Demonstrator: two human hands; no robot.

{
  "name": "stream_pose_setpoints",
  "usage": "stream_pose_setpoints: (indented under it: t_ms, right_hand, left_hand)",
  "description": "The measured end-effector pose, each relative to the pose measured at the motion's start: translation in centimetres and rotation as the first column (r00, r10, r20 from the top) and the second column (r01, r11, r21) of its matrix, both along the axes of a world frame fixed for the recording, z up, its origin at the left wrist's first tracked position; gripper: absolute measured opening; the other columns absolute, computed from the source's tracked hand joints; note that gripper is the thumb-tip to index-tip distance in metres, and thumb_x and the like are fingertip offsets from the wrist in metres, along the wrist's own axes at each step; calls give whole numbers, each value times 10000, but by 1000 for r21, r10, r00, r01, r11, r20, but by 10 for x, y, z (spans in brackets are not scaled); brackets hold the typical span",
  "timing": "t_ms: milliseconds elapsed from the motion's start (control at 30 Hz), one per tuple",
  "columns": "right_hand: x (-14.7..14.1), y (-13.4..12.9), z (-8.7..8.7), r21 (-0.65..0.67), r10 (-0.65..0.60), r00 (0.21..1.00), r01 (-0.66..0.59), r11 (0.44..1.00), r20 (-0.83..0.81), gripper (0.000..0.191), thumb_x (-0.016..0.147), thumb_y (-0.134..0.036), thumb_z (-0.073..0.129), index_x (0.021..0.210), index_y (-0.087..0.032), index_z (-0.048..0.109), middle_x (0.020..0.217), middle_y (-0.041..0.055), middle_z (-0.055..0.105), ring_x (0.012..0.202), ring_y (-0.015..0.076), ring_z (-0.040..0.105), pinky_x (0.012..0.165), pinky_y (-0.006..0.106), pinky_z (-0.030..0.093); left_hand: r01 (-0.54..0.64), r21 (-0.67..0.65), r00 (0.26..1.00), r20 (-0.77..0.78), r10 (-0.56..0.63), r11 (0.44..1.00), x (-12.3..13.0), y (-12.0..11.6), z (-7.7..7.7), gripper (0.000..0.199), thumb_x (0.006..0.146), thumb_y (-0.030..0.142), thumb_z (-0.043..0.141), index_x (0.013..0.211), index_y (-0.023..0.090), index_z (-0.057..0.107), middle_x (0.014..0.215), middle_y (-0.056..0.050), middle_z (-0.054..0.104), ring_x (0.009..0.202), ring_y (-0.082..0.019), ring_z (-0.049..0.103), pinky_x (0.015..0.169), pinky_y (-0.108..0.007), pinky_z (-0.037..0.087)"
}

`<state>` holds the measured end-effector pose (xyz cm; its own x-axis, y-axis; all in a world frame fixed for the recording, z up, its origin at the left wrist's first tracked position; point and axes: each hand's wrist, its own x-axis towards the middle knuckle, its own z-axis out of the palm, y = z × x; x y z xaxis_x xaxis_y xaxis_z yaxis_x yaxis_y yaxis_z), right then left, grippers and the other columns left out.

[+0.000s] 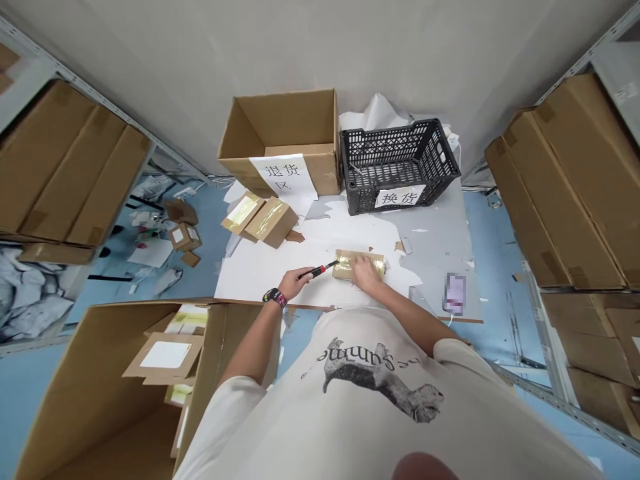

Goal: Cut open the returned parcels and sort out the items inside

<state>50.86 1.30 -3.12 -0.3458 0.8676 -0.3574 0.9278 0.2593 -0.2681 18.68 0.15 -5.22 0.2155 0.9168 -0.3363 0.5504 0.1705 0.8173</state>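
parcel, small and wrapped in shiny tape, lies flat on the white-covered table in front of us, near its front edge, with its long axis running roughly left to right. our right hand is the nearer one: it rests over the middle and near side of the parcel, fingers bent down onto the top, though we cannot tell whether thumb and fingers pinch it or merely press. our left hand sits apart, just off to the left, its fingers closed around the handle of a knife. from those fingers the parcel lies to the right and slightly farther from us, and the blade spans the gap, its tip at the parcel's left end; whether it has bitten into the tape is too small to tell. that meeting of tip and short end, we judge, is what matters most. farther out, two taped boxes lean together to the left, a carton and a black crate stand behind, and a phone lies to the right.
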Motion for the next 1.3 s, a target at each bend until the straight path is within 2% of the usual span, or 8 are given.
stream_pose_setpoints:
  t_ms: [133, 400, 600, 733, 833, 1000, 1133, 1300]
  right_hand:
    - [9, -5, 2, -35, -49, 995, 46, 998, -82, 566, 937, -244, 913, 1480, -265, 754, 1598, 173, 624, 1376, 357, 630, 1201, 483, 511]
    - [13, -14, -7, -16, -129, 961, 129, 991, -243, 229, 1048, -256, 736, 1253, -232, 833, 1560, 122, 707, 1363, 339, 678, 1149, 473, 581]
    - [22, -20, -24, 38, -74, 946, 91, 995, -317, 451, 1055, -261, 670, 1495, -194, 744, 1380, 147, 825, 1333, 349, 734, 1387, 585, 358]
    - [29, -20, -31, 107, -46, 936, 89, 990, -350, 461, 1103, -305, 577, 1525, -206, 734, 1330, 135, 840, 1297, 343, 728, 1408, 616, 304]
    - [31, -20, -34, 185, -47, 936, 118, 976, -350, 457, 1166, -305, 430, 1452, -241, 781, 1468, 127, 780, 1346, 344, 662, 1380, 590, 345]
    - [26, -17, -44, 234, -38, 961, 105, 967, -275, 505, 1120, -368, 569, 1602, -299, 703, 1727, 120, 582, 1533, 406, 491, 1412, 673, 192]
    - [23, -8, -54, 148, -96, 954, 142, 979, -284, 649, 1063, -386, 650, 1708, -342, 599, 1830, 87, 459, 1657, 408, 359, 1414, 678, 102]
    - [19, 17, -61, -28, -242, 936, 243, 970, -254, 727, 956, -421, 758, 1671, -396, 629, 1807, 66, 463, 1654, 408, 336, 1394, 643, 79]
  left_hand:
    - [176, 25, 971, -168, -169, 984, -2, 26, -7, 546, 1024, 611, 612, 1350, 251, 861, 1023, -60, 878, 833, -251, 783, 891, -368, 609]
    - [370, -106, 915, -129, -382, 923, -17, 44, -14, 480, 1045, 534, 565, 1316, 267, 858, 785, -17, 761, 700, -225, 693, 737, -323, 540]
    - [363, -132, 923, -80, -375, 922, -1, 35, -18, 437, 1004, 528, 637, 1256, 258, 873, 766, -18, 757, 704, -227, 685, 757, -326, 539]
    - [243, -232, 969, 99, -225, 942, 4, 14, -23, 445, 980, 569, 706, 1209, 224, 867, 742, -15, 738, 648, -207, 660, 712, -320, 541]
    - [34, -430, 965, 247, 82, 902, -11, -19, -27, 493, 951, 607, 777, 1200, 183, 820, 725, -26, 728, 593, -198, 663, 608, -301, 530]
    - [-568, -503, 632, 239, 737, 651, -34, -78, -29, 599, 998, 593, 732, 1445, 207, 634, 868, -61, 817, 478, -130, 601, 450, -218, 425]
    - [-699, -461, 466, 286, 837, 547, -16, -100, -28, 508, 986, 567, 752, 1323, 210, 622, 744, -3, 753, 520, -135, 651, 499, -208, 491]
    - [-630, -522, 437, 375, 818, 575, 28, -98, -27, 602, 967, 625, 796, 1366, 245, 556, 895, -39, 813, 597, -137, 687, 566, -230, 543]
